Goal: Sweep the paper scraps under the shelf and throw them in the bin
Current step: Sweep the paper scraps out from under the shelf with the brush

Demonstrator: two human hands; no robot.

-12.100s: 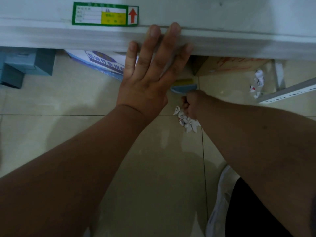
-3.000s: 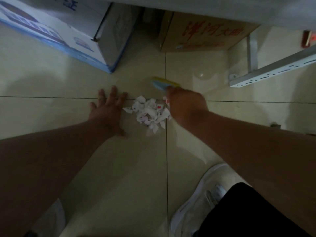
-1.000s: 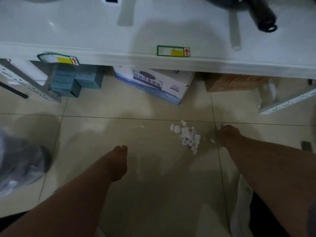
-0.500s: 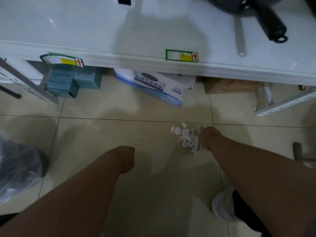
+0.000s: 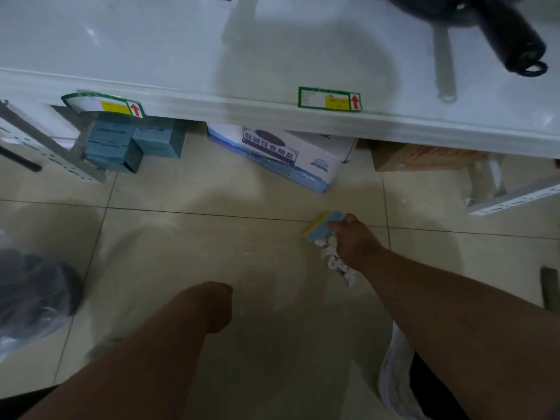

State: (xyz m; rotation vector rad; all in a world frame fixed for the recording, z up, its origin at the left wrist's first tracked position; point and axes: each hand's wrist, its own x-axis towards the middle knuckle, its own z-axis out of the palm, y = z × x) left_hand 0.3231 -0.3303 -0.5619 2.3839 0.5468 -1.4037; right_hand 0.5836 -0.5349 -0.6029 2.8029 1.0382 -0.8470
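A small heap of white paper scraps [image 5: 335,262] lies on the tiled floor in front of the white shelf [image 5: 272,110]. My right hand [image 5: 356,244] rests over the heap and is shut on a blue and yellow sponge [image 5: 321,227], which touches the heap's far end. My left hand [image 5: 218,304] hovers above the floor to the left, curled into a loose fist with nothing in it. The bin [image 5: 27,298], lined with a clear bag, stands at the left edge, blurred.
Under the shelf stand teal boxes [image 5: 121,144], a white and blue carton [image 5: 288,156] and a brown carton [image 5: 424,159]. Grey shelf brackets [image 5: 515,198] reach out at both sides. A black pan handle [image 5: 509,34] lies on the shelf. My white shoe [image 5: 394,386] is bottom right.
My right hand has slid over the scraps, and the sponge now shows beyond its fingers. The view shifted slightly. My left hand stays curled.
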